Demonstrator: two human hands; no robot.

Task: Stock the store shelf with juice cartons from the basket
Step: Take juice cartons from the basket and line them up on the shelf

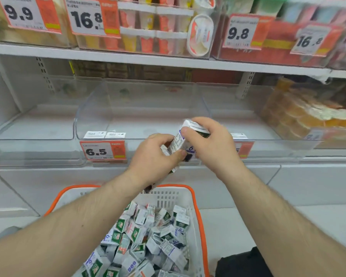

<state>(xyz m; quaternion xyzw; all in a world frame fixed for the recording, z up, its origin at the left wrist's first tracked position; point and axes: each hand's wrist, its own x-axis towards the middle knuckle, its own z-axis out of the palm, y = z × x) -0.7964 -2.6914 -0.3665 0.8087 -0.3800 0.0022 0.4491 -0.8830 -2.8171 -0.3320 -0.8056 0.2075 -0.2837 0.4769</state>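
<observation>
Both hands up in front of the shelf, above the basket. Left hand [154,154] has fingers curled around the lower part of small juice cartons [176,144], thumb across the front; looks like more than one carton in that hand, exact count unclear, partly hidden by fingers. Right hand [210,142] grasps the top end of the uppermost carton, thumb on its near face, fingers wrapped over the top; carton tilted, top leaning right and away. Hands touching or nearly touching around the cartons. Held cartons are in the air just in front of the clear plastic shelf bin [140,108], not yet inside it; bin interior shows only bare white shelf. Price tag 6.5 [102,150] clipped on the bin front, left of the hands; another tag partly hidden behind the right hand. Neighbouring clear bin on the right holds orange packaged goods [300,114]. Upper shelf [128,56] carries cups and tubs behind tags reading 9.9, 16.8, 9.8, 16.8. Basket [196,198], white with orange rim, sits below between the forearms, filled with a loose heap of small white and green juice cartons [146,236] lying at all angles. Dark object at bottom right edge, cannot tell what it is
</observation>
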